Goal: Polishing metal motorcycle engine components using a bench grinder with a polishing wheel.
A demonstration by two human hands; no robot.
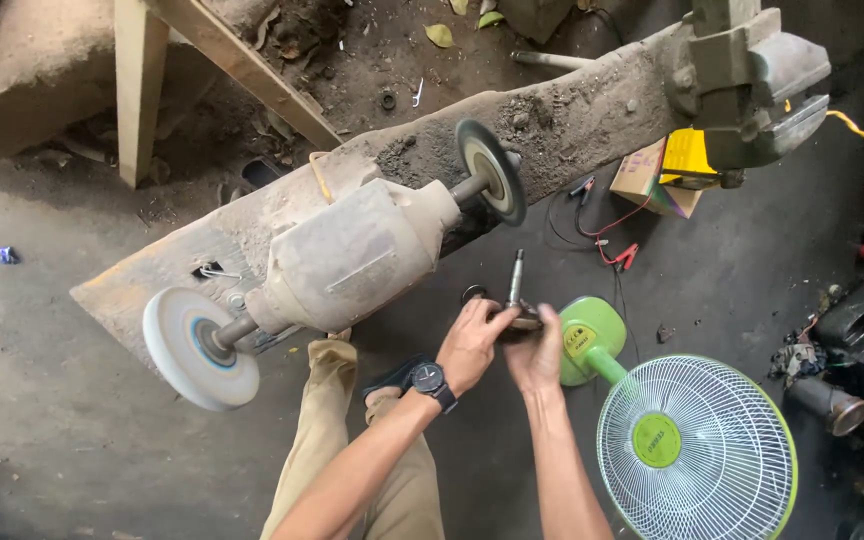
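1. Both hands meet in front of the bench grinder [352, 255], just below its dark grinding wheel [492, 170]. Between them they hold a small metal shaft part [517, 295], its thin rod end pointing up towards that wheel.
2. The left hand [472, 345], a wristwatch [430, 379] on its wrist, is curled round the wider, dark lower end of the part from the left. The right hand [537, 355] closes on the same end from the right, fingers narrow and pinched. Neither hand is open.
3. The part looks like solid steel: stiff, rather heavy for its size, not fragile. It may be greasy or dusty, so probably slippery along the smooth rod.
4. The broad lower end seems the best place to hold, as both hands do now; the slim rod would give less purchase.
5. Round about: a white buffing wheel [197, 345] on the grinder's other end, a dusty wooden plank [572, 115] bearing the machine, a vise [752, 85] at its far end, and a green fan [692, 450] lying on the concrete floor [62, 440].
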